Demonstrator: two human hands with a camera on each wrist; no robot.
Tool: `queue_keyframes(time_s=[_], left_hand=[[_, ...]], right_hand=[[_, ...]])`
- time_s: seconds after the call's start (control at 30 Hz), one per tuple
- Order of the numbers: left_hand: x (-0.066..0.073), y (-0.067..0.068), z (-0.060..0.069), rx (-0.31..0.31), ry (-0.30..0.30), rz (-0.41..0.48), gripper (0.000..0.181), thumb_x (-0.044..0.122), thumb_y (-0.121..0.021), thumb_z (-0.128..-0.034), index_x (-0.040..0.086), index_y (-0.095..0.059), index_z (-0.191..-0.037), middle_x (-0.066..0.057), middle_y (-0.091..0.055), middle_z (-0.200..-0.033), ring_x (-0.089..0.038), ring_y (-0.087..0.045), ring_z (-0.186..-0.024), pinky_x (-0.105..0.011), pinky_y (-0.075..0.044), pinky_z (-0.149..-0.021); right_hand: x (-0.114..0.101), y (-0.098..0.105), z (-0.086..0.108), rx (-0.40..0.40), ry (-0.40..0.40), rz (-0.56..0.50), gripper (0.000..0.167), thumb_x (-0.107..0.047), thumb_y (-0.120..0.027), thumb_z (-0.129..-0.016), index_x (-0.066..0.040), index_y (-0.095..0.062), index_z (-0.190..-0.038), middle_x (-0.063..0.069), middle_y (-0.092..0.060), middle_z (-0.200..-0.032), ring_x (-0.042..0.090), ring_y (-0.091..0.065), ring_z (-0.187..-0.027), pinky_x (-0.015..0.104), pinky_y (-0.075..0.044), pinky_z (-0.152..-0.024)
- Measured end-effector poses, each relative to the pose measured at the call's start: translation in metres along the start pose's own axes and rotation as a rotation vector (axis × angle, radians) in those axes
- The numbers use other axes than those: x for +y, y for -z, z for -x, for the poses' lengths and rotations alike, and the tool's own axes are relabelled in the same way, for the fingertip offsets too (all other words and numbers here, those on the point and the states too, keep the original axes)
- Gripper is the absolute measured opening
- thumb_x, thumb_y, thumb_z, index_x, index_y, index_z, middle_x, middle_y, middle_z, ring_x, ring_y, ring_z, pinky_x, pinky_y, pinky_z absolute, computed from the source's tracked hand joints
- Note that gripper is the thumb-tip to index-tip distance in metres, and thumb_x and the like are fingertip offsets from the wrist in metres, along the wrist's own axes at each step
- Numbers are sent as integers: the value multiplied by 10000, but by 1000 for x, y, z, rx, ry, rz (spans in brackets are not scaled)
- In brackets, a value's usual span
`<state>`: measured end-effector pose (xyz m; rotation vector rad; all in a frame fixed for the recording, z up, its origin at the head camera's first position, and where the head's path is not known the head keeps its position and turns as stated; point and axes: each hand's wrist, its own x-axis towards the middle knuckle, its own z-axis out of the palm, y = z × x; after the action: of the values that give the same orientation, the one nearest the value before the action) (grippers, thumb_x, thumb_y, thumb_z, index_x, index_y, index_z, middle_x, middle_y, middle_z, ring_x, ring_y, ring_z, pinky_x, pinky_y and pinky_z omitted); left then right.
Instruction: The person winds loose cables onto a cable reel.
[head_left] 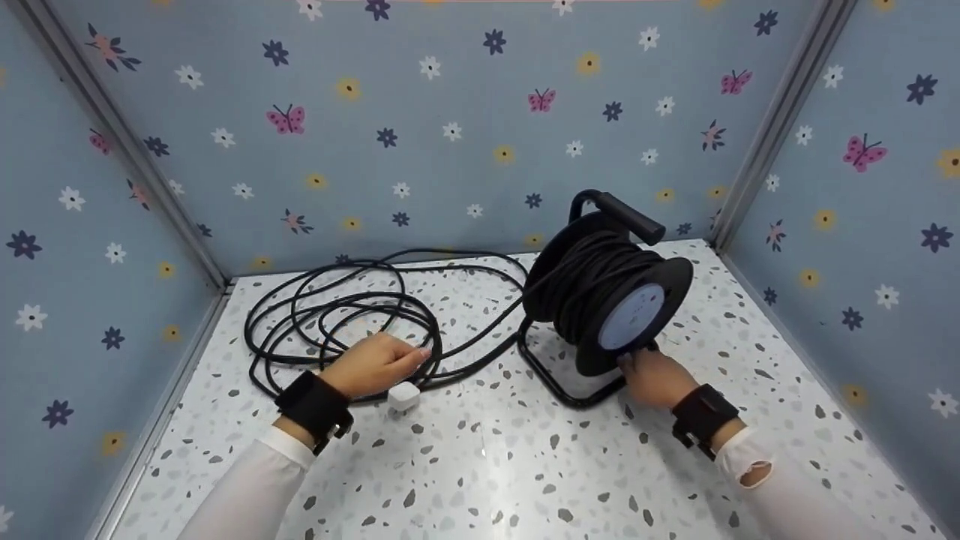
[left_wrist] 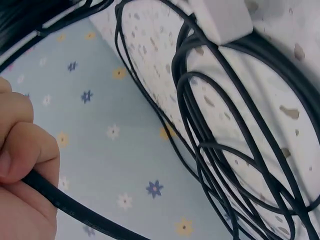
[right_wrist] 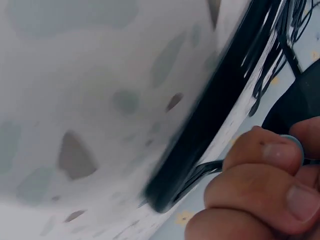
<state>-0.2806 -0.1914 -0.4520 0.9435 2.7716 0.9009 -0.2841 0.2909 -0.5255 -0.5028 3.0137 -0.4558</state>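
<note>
Looks roughly midway to me: the black cable reel (head_left: 677, 283) sits near the back edge of the worktop (head_left: 495, 465), toward its back right corner, with plenty of wound turns (head_left: 600, 262) on the drum. Off the drum: several loose coils (head_left: 437, 341) toward the back left corner, joined to the reel by slack runs. No end fixed or stowed; the white plug (head_left: 403, 396) lies free at the front of the pile. Left hand (head_left: 377, 365) is curled into a fist over the coils, gripping one strand of cable (left_wrist: 80, 212). Right hand (head_left: 658, 379) is at the lower rim of the reel's near flange, fingers curled, pinching some part of the reel; maybe a small knob, can't be sure from here, hand covers it. Materials: cable is round, matte black, rubbery-looking, falling in wide overlapping ovals. Plug is a smooth, blocky moulding. Reel has a pale round face plate (head_left: 631, 316), a thick cylindrical carry handle (head_left: 634, 217) on top and a glossy bent-tube stand (head_left: 553, 382). Worktop is shiny white with grey terrazzo-type flecks; flower-print panels (head_left: 465, 172) stand behind and both sides.
</note>
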Motion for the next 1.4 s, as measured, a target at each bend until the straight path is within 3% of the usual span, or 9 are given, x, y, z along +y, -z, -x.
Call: queue_keyframes(time_s=[0.07,0.13,0.23,0.5,0.67,0.87,1.17,1.3,1.4], left_hand=[[5,-11,-4,-5,0,-25,566,369,-517,-1152,246,-379,-617,142,-315,-564,-45,-280,-518,-246,-285,-554],[11,-20,-10,2,0,-45,552,377,-498,-1158,255,-370,-635,140,-307,-575,-55,-277,-525,-257,-292,-564],[19,-32,-21,27,-18,-62,549,369,-495,-1159,254,-357,-640,135,-296,-578,-64,-268,-527,-264,-297,-572],[34,-56,-52,64,-28,-109,560,365,-483,-1160,241,-363,-628,121,-301,-565,-88,-295,-522,-295,-327,-575],[43,-66,-67,102,-28,-121,562,374,-465,-1165,230,-373,-631,103,-306,-571,-112,-344,-541,-325,-357,-585],[61,-75,-85,120,-45,-104,556,386,-443,-1172,233,-350,-646,99,-287,-585,-121,-309,-548,-312,-313,-571],[85,-82,-111,248,-32,-118,553,363,-436,-1174,229,-322,-650,96,-269,-588,-112,-285,-535,-294,-295,-544],[95,-78,-119,280,-6,-86,561,390,-427,-1174,222,-393,-640,99,-352,-585,-124,-369,-533,-296,-331,-542],[99,-68,-119,300,-4,-85,588,395,-424,-1172,200,-495,-622,58,-487,-584,-201,-547,-565,-378,-476,-604]], right_hand=[[-10,0,2,-14,16,-3,307,-168,-487,-1110,70,-681,-1115,227,-667,-968,412,-687,-897,636,-564,-876],[-23,2,4,-34,-58,-107,375,-251,-429,-1151,4,-690,-1063,157,-660,-899,334,-673,-846,591,-567,-880],[-37,3,8,-56,-83,-175,351,-307,-477,-1139,-59,-698,-1028,51,-620,-802,229,-617,-756,511,-559,-811],[-58,9,13,-6,17,-260,320,-245,-550,-1111,8,-725,-1197,31,-659,-860,208,-653,-830,524,-587,-859],[-66,20,15,-4,56,-321,270,-262,-553,-1117,-51,-706,-1050,-9,-588,-802,175,-609,-776,454,-565,-792],[-76,38,17,20,76,-335,343,-267,-557,-1128,-179,-505,-800,-61,-409,-705,140,-483,-640,343,-442,-663],[-85,66,14,135,106,-382,442,-270,-555,-1135,-195,-440,-715,-76,-378,-672,103,-392,-575,293,-358,-597],[-86,78,13,154,98,-388,435,-276,-546,-1138,-177,-455,-724,-63,-402,-675,119,-415,-568,299,-370,-593],[-85,85,13,154,90,-393,431,-275,-538,-1141,-177,-457,-729,-61,-400,-698,120,-408,-598,296,-367,-612]])
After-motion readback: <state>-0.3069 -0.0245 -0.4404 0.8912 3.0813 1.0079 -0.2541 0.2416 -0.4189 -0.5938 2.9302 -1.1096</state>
